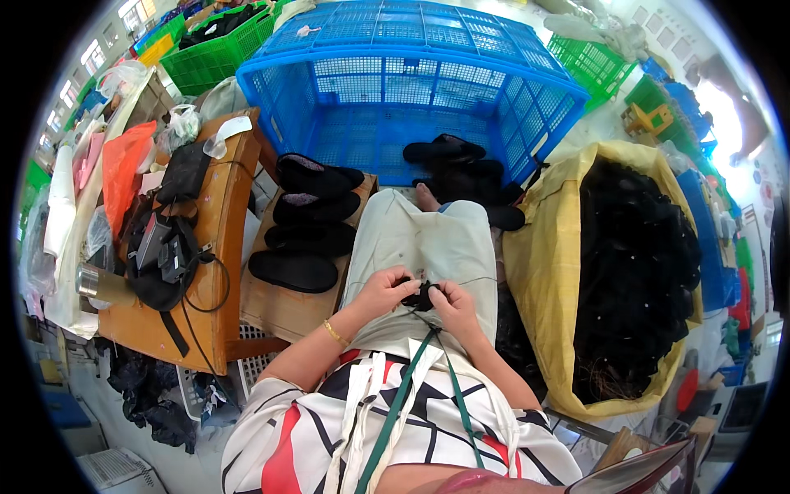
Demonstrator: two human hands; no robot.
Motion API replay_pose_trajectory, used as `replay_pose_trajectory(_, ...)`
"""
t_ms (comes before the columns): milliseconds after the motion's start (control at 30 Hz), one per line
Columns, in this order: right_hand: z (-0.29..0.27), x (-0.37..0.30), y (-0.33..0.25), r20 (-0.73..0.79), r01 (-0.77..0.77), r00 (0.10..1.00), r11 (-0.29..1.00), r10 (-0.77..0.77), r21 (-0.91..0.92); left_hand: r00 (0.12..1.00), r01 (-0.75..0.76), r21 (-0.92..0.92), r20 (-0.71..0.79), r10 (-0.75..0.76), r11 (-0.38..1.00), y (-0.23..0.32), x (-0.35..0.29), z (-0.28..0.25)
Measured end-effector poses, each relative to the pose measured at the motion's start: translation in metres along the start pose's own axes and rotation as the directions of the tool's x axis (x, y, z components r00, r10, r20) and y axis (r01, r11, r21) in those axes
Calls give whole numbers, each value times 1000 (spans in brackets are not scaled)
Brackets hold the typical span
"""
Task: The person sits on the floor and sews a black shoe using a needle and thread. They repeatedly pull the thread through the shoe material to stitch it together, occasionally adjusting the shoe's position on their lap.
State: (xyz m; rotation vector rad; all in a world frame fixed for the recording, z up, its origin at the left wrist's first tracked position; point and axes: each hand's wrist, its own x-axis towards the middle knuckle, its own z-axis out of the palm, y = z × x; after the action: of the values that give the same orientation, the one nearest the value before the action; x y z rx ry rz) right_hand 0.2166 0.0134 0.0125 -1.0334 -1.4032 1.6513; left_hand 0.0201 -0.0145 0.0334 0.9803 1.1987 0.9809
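Note:
Over my lap, my left hand (387, 292) is closed, thumb and fingers pinched on the left edge of a small black fabric piece (420, 298). My right hand (455, 308) pinches the same piece from the right. Its exact kind I cannot make out, as the fingers cover part of it. Beneath both hands lies a pale cloth apron (420, 226) spread across my legs. Left of my knees, several black slippers (294, 272) lie in a row on a cardboard box (319, 306). More black slippers (444, 149) are heaped beyond my knees, at the crate's opening.
A big blue plastic crate (378, 123) lies on its side ahead. To the right stands a yellow woven sack (555, 222) full of black pieces (634, 288). On the left, a wooden table (216, 313) carries a black bag (156, 263), a metal flask (105, 282) and a cord.

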Motion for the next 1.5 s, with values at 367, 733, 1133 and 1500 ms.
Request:
replay_pose_trajectory(367, 18, 0, -8, 98, -134, 988, 980, 121, 144, 971, -163, -213, -206, 119, 963, -7, -21, 18)
replay_pose_trajectory(733, 10, -9, -4, -49, -39, 998, 993, 33, -111, 998, -59, -79, 22, 61, 995, -3, -20, 3)
replay_pose_trajectory(1133, 16, -3, -17, -50, 346, 896, 764, -441, -544, 979, 44, -159, 206, -11, 986, -24, -2, -7)
replay_pose_trajectory(1500, -34, 22, -21, -55, -19, 998, 999, 18, -27, 958, -288, 330, 107, 268, 899, 0, 12, -30)
